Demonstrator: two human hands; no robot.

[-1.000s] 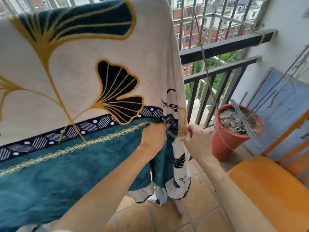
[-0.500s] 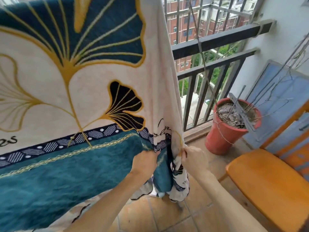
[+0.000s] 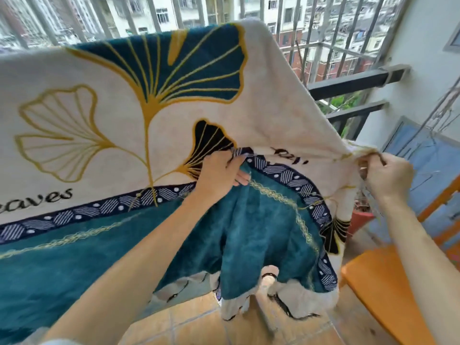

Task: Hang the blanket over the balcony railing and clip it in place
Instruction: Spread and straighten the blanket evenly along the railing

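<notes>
A large cream and teal blanket with gold ginkgo leaves is draped over the balcony railing, covering most of it. My left hand grips the blanket at its dark patterned border, near the middle of the view. My right hand pinches the blanket's cream side edge and holds it out to the right, so the cloth is stretched between both hands. The lower corner hangs in folds above the tiled floor. No clip is visible.
A terracotta plant pot stands behind the blanket's edge at the right. An orange wooden seat is at lower right, with a blue panel leaning on the white wall. Vertical window bars rise above the railing.
Both hands have risen and moved apart; the right hand has pulled the blanket's side edge out to the right, spreading the cloth. The view has tilted upward.
</notes>
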